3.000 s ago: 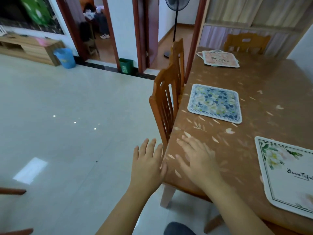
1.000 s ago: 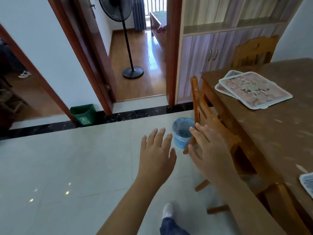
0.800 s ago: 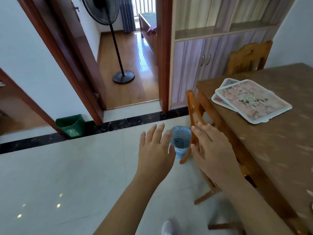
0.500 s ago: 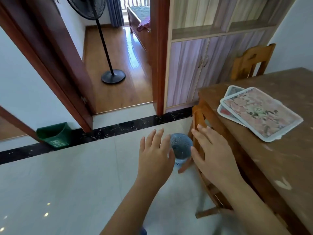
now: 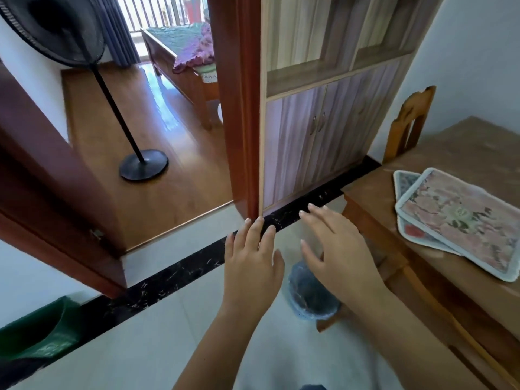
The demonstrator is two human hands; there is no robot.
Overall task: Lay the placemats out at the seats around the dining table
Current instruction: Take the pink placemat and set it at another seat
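A small stack of placemats lies near the corner of the brown dining table (image 5: 461, 153) at the right. The top pink floral placemat (image 5: 461, 220) covers most of another placemat (image 5: 405, 181) with a blue-and-red pattern. My left hand (image 5: 251, 266) and my right hand (image 5: 337, 249) are held out in front of me over the floor, fingers spread, holding nothing. Both hands are left of the table's corner, apart from the mats.
A blue mesh bin (image 5: 309, 296) stands on the floor under my right hand, beside a wooden chair (image 5: 422, 299) tucked at the table. Another chair (image 5: 408, 122) stands at the far end. A cabinet (image 5: 323, 136), door frame (image 5: 239, 108), fan (image 5: 121, 108) and green bin (image 5: 36, 330) lie ahead and left.
I have walked along the table toward its far corner. The placemat stack has come closer at the right, and the blue bin now lies below my hands. Both hands stay empty.
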